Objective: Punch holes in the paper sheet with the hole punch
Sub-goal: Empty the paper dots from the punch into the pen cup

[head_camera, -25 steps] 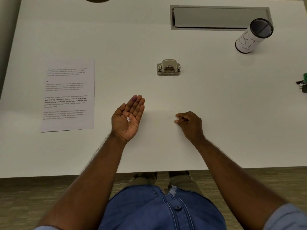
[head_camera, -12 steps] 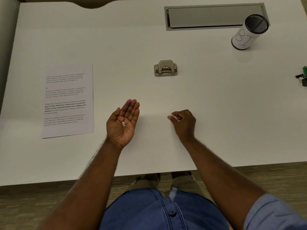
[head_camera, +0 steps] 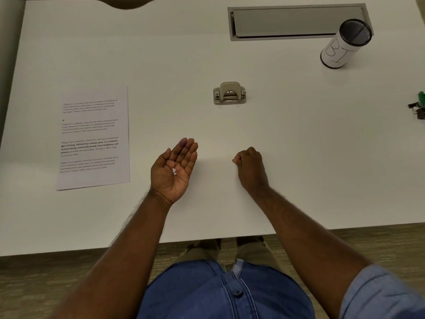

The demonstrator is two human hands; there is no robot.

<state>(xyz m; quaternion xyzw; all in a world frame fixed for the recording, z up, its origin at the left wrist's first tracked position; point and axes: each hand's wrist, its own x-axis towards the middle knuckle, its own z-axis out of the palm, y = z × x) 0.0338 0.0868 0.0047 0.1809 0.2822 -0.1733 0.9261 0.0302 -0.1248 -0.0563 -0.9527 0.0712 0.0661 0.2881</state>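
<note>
Between the two hands lies bare white surface (head_camera: 299,180). Left hand (head_camera: 173,170) rests palm up with fingers straight and relaxed, cupping a few small white paper dots (head_camera: 174,171) in the hollow of the palm. Right hand (head_camera: 250,168) sits knuckles up with fingers curled in toward the thumb; whether it pinches another dot off the surface is too small to tell.

Hole punch (head_camera: 229,93) stands well ahead of both hands, slightly nearer the right one, touched by neither. Paper sheet (head_camera: 93,138) lies flat well to the left of the left hand, printed side up; any holes along its edge are not clear enough to read, though a small dark mark shows near its left margin. A mesh cup (head_camera: 346,43) wrapped in white paper stands far ahead and to the right of the right hand, beside a grey hatch (head_camera: 296,21).

Judging from the dots, the punching seems done and the step in hand looks like gathering waste. The risk: the dots are light and sit loose on an open palm, so a tilt of the wrist, a quick arm swing or a breath could scatter them back over the surface or onto the floor. A pinch by the right hand could also flick a dot away.
</note>
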